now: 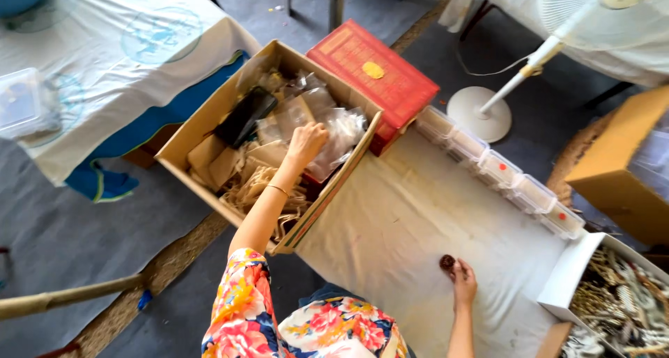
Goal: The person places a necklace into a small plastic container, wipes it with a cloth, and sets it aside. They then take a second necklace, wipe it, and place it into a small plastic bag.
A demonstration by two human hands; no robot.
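Observation:
My left hand [305, 142] reaches into an open cardboard box [182, 143] on the floor and rests on clear plastic bags [338, 136] inside it. The box also holds brown paper pieces, pale cords [252, 189] and a black flat item [245, 115]. My right hand [463, 281] rests low on a white cloth [397, 225] spread on the floor, fingers closed around a small dark round object [447, 262].
A red box [373, 72] sits behind the cardboard box. A row of small clear plastic containers [498, 166] lines the cloth's far edge. A white box of jewellery [620, 302] stands at right, a standing fan [557, 44] beyond, a cloth-covered table [104, 58] at left.

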